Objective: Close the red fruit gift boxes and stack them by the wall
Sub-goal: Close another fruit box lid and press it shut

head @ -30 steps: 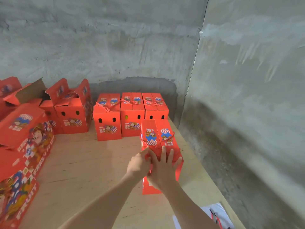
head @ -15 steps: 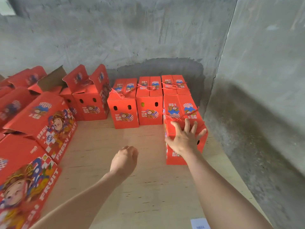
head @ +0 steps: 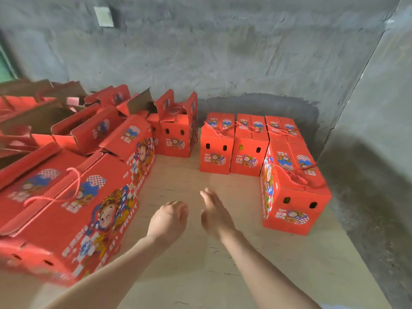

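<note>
Pale plywood surface [head: 182, 275] runs under my forearms toward a bare concrete wall [head: 223, 63]. Closest to me, both hands hover above it holding nothing: the left hand [head: 168, 219] loosely curled, the right hand [head: 214, 214] flat with fingers extended. Half a second ago my right palm was pressed on the closed box [head: 292, 188]; now it has come off, and that box stands alone to the right of my hands, lid shut, rope handle lying across the top, close behind it the row. So I judge that one placed and done. Left of my hands lies a heap of open boxes [head: 73, 197], flaps loose, one with its red cord hanging out; that is the work remaining, and my view has swung toward it. Farther ahead, three closed boxes [head: 245, 143] sit in a row against the wall, with one open-flapped box [head: 176, 132] beside them.
</note>
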`<state>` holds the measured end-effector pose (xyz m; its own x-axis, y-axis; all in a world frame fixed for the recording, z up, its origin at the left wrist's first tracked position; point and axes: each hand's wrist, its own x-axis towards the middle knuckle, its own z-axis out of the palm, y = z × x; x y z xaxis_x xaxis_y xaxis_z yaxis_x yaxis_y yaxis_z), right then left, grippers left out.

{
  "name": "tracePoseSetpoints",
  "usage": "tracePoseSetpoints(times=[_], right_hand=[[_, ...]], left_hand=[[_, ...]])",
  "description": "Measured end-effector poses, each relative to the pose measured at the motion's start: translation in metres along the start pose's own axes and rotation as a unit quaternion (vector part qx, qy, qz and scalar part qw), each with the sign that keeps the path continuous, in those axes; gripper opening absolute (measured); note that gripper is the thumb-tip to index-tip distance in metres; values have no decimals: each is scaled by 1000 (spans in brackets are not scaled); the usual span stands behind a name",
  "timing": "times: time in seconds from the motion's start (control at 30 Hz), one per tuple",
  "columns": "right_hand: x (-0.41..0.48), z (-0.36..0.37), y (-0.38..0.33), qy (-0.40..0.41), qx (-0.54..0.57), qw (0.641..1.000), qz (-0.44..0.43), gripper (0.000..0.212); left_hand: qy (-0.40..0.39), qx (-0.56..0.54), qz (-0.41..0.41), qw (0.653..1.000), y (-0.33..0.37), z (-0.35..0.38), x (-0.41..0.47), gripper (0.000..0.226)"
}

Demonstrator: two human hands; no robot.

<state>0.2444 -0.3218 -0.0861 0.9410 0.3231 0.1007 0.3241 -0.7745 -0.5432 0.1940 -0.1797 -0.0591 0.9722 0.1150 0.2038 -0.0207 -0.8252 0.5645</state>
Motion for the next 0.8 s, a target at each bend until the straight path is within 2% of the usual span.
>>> tracePoseSetpoints(times=[0.07,0.17,0.23,0.3,0.37,0.43,0.53,0.63,0.73,0.8], right_hand=[[-5,29,-47,-49,23,997,-51,60],[-12,58,-120,-73,76,987,-120,53],[-21,76,-165,-87,95,974,-189,59],[-34,95,-203,-104,149,967,-179,79],[-42,116,-233,-95,146,974,-145,97],[-43,133,-254,-97,109,985,-97,98],[-38,144,-268,-82,73,993,-33,83],[-36,150,-273,-94,49,994,-30,83],[-33,151,-279,-94,59,994,2,89],[-33,149,-277,-79,63,995,-1,85]], left_hand=[[51,-5,-3,999,-20,-28,-9,19],[105,20,6,994,-50,-72,-19,23],[132,34,6,991,-67,-102,-23,24],[151,30,-5,988,-83,-132,-26,26],[167,17,-7,986,-102,-159,-30,28],[175,22,-25,984,-128,-180,-37,30],[140,22,-101,985,-177,-200,-49,31],[56,-6,-160,986,-209,-206,-58,33],[11,18,-129,991,-217,-203,-57,35],[-16,16,-121,992,-219,-204,-55,44]])
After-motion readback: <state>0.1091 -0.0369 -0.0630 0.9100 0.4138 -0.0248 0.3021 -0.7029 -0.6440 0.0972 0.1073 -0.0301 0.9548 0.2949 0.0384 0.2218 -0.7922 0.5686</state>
